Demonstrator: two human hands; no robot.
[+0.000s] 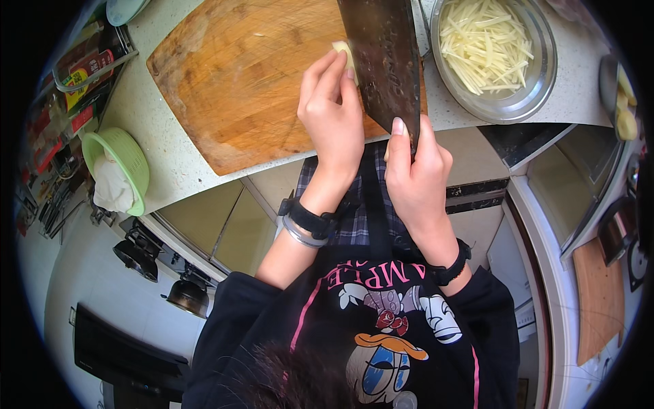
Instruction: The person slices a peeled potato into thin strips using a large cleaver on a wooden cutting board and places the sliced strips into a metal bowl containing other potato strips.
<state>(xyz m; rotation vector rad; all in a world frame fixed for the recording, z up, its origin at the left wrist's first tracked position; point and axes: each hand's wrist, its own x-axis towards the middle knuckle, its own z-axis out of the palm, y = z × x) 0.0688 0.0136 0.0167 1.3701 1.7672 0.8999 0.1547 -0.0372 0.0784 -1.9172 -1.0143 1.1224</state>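
Note:
A pale peeled piece of vegetable (341,47), likely potato, lies on the wooden cutting board (240,87). My left hand (332,112) presses it down with bent fingertips. Right beside it stands the broad dark blade of a cleaver (386,56). My right hand (419,163) grips the cleaver at its handle, thumb against the blade's near end. The blade hides part of the piece and the board's right side. To the right of the board, a glass bowl (541,94) holds thin pale shreds (485,46) in what looks like water.
A green plastic basket (140,176) with a white bag (112,186) sits at the counter's left edge. Packaged goods (84,76) crowd a rack at far left. At far right, a metal bowl (609,84) holds pale peeled pieces (626,122). The speckled countertop (158,138) ends just before my body.

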